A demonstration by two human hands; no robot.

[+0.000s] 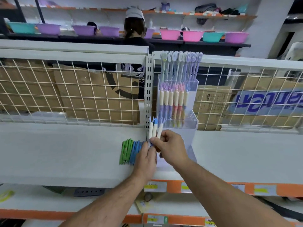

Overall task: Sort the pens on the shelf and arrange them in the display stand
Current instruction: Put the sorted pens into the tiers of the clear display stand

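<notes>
The right hand (170, 148) pinches 3 slim white-barrelled plastic pens with blue ends (155, 130), held upright just beside the lower front of the clear acrylic tiered display stand (193, 119). The left hand (146, 157) lies over the row of green and blue pens (128, 151) flat on the white metal shelf (65, 153). Its fingertips reach the held pens' lower ends; whether it grips them cannot be determined. Handling estimate: the pens are light, stiff and smooth, so they are liable to slip or fan apart. Grip mid-barrel with all 3 aligned.
</notes>
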